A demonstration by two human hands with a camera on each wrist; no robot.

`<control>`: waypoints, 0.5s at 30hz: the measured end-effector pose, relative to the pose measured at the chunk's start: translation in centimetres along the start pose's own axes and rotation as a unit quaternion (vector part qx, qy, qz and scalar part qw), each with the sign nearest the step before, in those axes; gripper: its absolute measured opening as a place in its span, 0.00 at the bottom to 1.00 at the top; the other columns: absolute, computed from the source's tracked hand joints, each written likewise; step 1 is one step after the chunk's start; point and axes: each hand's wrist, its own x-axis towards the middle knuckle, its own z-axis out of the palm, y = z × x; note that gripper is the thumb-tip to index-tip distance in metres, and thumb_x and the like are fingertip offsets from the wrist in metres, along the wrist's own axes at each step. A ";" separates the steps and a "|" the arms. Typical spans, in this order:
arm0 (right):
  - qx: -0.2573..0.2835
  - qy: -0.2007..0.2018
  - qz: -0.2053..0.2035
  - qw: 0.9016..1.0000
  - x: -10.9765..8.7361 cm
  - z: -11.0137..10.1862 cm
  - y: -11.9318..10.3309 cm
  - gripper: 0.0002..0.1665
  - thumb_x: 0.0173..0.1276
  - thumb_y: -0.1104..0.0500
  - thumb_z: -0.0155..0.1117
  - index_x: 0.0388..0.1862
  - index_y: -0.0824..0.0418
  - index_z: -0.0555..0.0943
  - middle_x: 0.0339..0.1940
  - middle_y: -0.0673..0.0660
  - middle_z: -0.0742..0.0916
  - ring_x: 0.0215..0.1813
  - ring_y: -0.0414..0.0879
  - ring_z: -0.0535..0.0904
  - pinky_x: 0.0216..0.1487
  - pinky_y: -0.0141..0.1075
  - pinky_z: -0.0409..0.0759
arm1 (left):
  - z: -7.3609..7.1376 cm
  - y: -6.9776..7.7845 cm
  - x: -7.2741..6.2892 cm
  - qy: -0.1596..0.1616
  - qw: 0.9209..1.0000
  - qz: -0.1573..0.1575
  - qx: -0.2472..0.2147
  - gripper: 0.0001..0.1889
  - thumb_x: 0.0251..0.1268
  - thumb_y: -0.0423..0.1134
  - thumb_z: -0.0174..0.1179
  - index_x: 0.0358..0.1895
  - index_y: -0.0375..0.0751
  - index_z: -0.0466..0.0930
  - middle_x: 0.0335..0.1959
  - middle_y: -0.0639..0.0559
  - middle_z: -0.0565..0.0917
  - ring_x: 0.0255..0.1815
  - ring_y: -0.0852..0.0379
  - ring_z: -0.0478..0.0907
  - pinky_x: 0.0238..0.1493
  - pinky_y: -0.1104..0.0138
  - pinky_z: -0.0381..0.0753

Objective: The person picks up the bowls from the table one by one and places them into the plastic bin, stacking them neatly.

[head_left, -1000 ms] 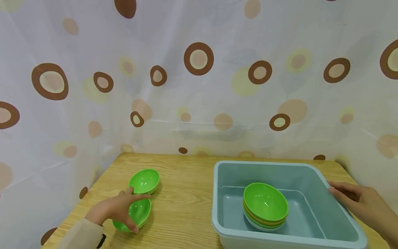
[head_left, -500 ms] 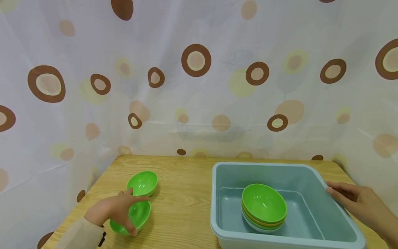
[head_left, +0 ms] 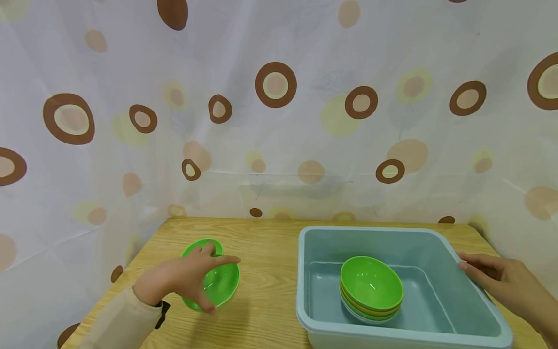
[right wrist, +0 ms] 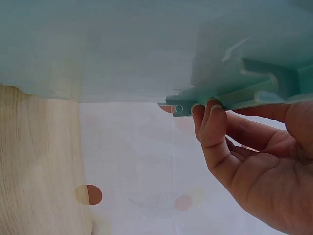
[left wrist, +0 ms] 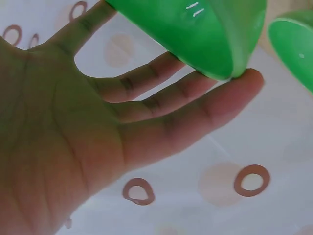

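My left hand (head_left: 185, 278) holds a green bowl (head_left: 224, 283) by its rim, thumb on one side and fingers on the other. A shadow on the table suggests the bowl is raised. In the left wrist view the fingers of the left hand (left wrist: 98, 127) reach along the held bowl (left wrist: 181, 29). Just behind it stands a second green bowl (head_left: 196, 244), partly covered by the hand. On the right, my right hand (head_left: 510, 286) grips the side rim of a pale blue plastic tub (head_left: 366, 230); its fingertips curl under the edge in the right wrist view.
Inside the tub sits a tilted stack of nested bowls (head_left: 372, 283), green on top with yellow, green and a pale one below. The wooden table (head_left: 261, 281) runs between the bowls and the tub. A patterned curtain (head_left: 279, 145) hangs behind and at the sides.
My left hand has moved right and slightly up, bringing the nearer green bowl along, so that it now overlaps the farther bowl. The right hand keeps its place on the tub.
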 end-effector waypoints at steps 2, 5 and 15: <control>0.000 -0.003 0.001 1.000 0.1 0.0 0.0 0.29 0.75 0.54 0.55 0.58 0.80 0.72 0.52 0.78 0.79 0.32 0.20 0.72 0.29 0.27 0.77 | -0.6 0.8 0.4 0.011 1.000 0.011 0.015 0.50 0.33 0.54 0.80 0.68 0.55 0.67 0.54 0.39 0.65 0.50 0.41 0.67 0.40 0.52 0.77; 0.002 -0.014 0.007 1.000 0.1 -0.1 0.0 0.30 0.75 0.53 0.54 0.59 0.80 0.71 0.53 0.78 0.79 0.33 0.20 0.72 0.29 0.27 0.77 | -1.3 1.8 1.1 0.021 0.999 0.021 0.027 0.50 0.32 0.53 0.80 0.68 0.56 0.68 0.48 0.43 0.65 0.45 0.47 0.66 0.38 0.57 0.76; 0.009 -0.018 0.007 1.000 0.0 -0.2 -0.2 0.30 0.75 0.53 0.54 0.59 0.81 0.71 0.52 0.77 0.80 0.33 0.21 0.73 0.30 0.27 0.77 | -3.9 4.2 3.6 0.017 0.998 0.054 0.041 0.50 0.37 0.52 0.79 0.71 0.57 0.64 0.60 0.37 0.63 0.57 0.42 0.65 0.46 0.54 0.75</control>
